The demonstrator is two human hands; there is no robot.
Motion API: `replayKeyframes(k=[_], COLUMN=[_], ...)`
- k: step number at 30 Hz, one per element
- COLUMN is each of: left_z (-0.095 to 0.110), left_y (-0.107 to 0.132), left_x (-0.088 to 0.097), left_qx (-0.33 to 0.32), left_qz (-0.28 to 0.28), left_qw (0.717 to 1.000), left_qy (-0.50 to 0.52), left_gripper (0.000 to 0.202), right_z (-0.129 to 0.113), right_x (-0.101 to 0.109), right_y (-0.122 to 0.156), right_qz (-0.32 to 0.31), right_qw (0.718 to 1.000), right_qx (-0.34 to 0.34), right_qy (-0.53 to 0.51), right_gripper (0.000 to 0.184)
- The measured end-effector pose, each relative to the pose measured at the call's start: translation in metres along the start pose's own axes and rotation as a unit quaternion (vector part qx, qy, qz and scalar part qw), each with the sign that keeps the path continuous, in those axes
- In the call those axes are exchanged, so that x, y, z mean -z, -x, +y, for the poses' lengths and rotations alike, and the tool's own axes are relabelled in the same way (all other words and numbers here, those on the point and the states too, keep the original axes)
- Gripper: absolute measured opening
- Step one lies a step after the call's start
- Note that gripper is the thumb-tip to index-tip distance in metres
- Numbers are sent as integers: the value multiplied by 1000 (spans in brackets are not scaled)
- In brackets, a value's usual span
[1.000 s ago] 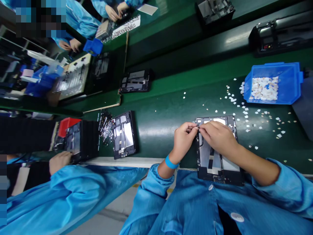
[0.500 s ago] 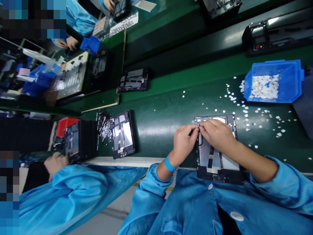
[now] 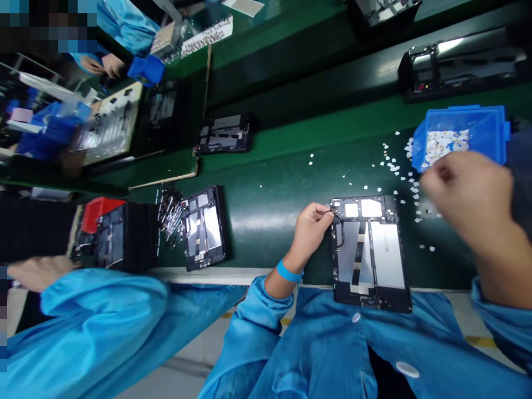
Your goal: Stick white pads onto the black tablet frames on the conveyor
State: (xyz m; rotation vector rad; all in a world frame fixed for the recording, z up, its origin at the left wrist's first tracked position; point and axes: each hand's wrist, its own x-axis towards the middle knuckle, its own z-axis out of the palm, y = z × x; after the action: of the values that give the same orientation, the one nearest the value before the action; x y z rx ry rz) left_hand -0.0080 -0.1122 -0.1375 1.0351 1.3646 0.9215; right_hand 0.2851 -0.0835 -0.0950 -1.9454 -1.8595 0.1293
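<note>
An opened tablet (image 3: 387, 252) lies at the table's front edge, its inner parts facing up. My left hand (image 3: 311, 228), with a blue band at the wrist, pinches a thin black cable (image 3: 341, 235) at the tablet's upper left corner. To the right, my right hand (image 3: 474, 202) is raised over the table, apart from the tablet and in front of the blue bin (image 3: 486, 130). Its fingers are curled closed and blurred; whatever they hold, if anything, is hidden. Small white pieces (image 3: 446, 141) fill part of that bin.
More white bits (image 3: 393, 166) are scattered near the bin. Left of me lies another opened tablet (image 3: 204, 227) beside a pile of thin cables (image 3: 169, 219). A further tablet (image 3: 224, 133) lies farther back. A co-worker's hand (image 3: 39, 272) and sleeve are at the far left.
My right hand has left the tablet's upper left corner and swung right, toward the blue bin. My left hand stays at the corner. The co-worker's hand has shifted left.
</note>
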Motion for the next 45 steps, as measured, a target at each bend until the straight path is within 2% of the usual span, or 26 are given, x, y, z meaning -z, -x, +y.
replayKeyframes(k=[2, 3, 5, 7, 9, 12, 15, 19, 22, 24, 27, 29, 30, 32, 33, 35, 37, 40, 45], left_z=[-2, -2, -3, -3, -2, -1, 2, 5, 4, 2, -1, -1, 0, 3, 5, 10, 14, 16, 11], left_y=[-1, 0, 2, 6, 10, 16, 20, 20, 16, 11, 6, 7, 9, 15, 17, 21, 22, 14, -3], left_x=[-3, -5, -7, -8, -9, -10, -10, -10, -9, -7, -5, -4, -2, 2, 6, 16, 28, 41, 41], left_qx=[0, -2, -9, -20, -41, -104, -159, -133, -91, -54, -26, -33, -44, -71, -88, -130, -180, -251, -320], left_qz=[6, 9, 16, 26, 41, 60, 63, 53, 40, 32, 26, 24, 25, 22, 19, 13, 17, 21, -47], left_qw=[1000, 1000, 1000, 999, 998, 984, 965, 974, 988, 996, 999, 998, 997, 992, 988, 975, 952, 898, 829], left_qy=[13, 15, 12, -3, -39, -133, -197, -173, -121, -71, -27, -41, -58, -100, -124, -178, -248, -360, -456], left_gripper=[15, 17, 19, 19, 13, 5, 8, 7, 5, 10, 15, 12, 10, 8, 9, 12, 13, 17, 23], right_z=[-32, -50, -81, -98, -100, -96, -96, -107, -97, -73, -22, 1, 5, -6, -19, -50, -77, -98, -100], right_x=[-15, -26, -47, -64, -71, -71, -69, -73, -67, -51, -15, 4, 9, 9, 4, -12, -30, -49, -61], right_y=[20, 30, 47, 55, 56, 54, 54, 51, 38, 23, -1, -9, -9, -2, 3, 14, 19, 12, -3], right_qz=[-43, -65, -97, -105, -108, -94, -66, -66, -85, -68, 11, 36, 28, -31, -74, -161, -220, -263, -272], right_qw=[992, 986, 977, 976, 974, 976, 978, 975, 978, 985, 999, 994, 993, 996, 993, 970, 950, 950, 959], right_qx=[98, 126, 147, 143, 145, 161, 184, 195, 166, 120, -14, -99, -113, -83, -51, 4, 21, 2, -8], right_qy=[-68, -89, -116, -129, -134, -111, -76, -79, -95, -101, -52, 21, 35, -19, -75, -184, -221, -167, -73], right_gripper=[14, 16, 22, 23, 21, 23, 27, 22, 20, 16, 10, 16, 16, 14, 15, 18, 23, 26, 21])
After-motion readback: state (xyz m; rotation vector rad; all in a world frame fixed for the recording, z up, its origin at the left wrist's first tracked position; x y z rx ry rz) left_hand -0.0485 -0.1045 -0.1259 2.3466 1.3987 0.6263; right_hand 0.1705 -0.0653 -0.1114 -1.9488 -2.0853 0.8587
